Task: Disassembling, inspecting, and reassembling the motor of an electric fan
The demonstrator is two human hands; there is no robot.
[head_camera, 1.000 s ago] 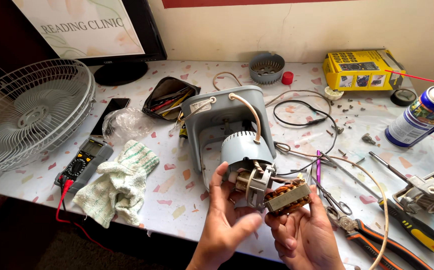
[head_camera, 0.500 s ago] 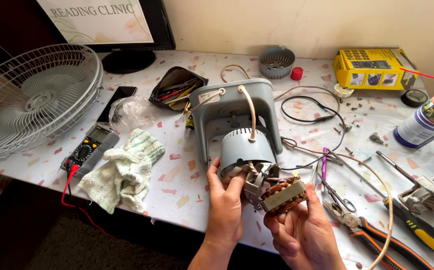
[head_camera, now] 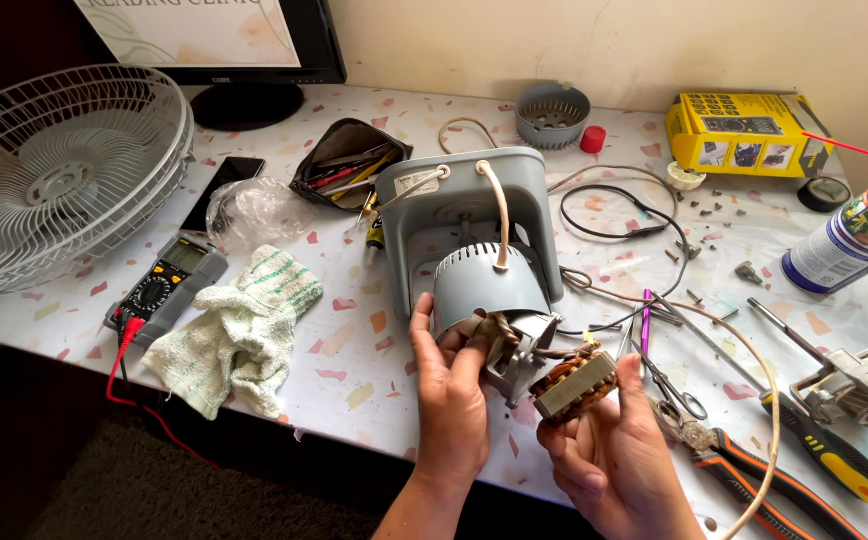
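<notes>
Since the earlier frame the view is sitting closer and lower over the table, while both hands are keeping their places on the same parts.

At lower centre the left hand [head_camera: 451, 400] is rising from the bottom edge, palm toward the grey motor housing [head_camera: 489, 287], thumb up along the left side and fingers curling into the open front end among the windings. The housing is lying with its long axis running from the upper centre toward the bottom of the frame, open end facing the person, and it is joining the grey fan base [head_camera: 469, 215] behind it. A cream cable [head_camera: 497, 215] is running up the housing top into the base.

The right hand [head_camera: 612, 462] is coming in at lower right, fingers closing around the stator [head_camera: 575, 382], a block of steel plates and copper coil tilting up to the right, just beside the housing mouth. Thin wires between stator and housing are hard to make out.

At right, pliers [head_camera: 754, 470], scissors [head_camera: 676, 390] and a screwdriver [head_camera: 822, 443] are lying near the right hand. A cloth [head_camera: 239, 335] and a multimeter [head_camera: 164, 288] are lying at left, well apart. The fan guard [head_camera: 59, 175] is cut off by the left edge, and the wrists by the bottom edge.
</notes>
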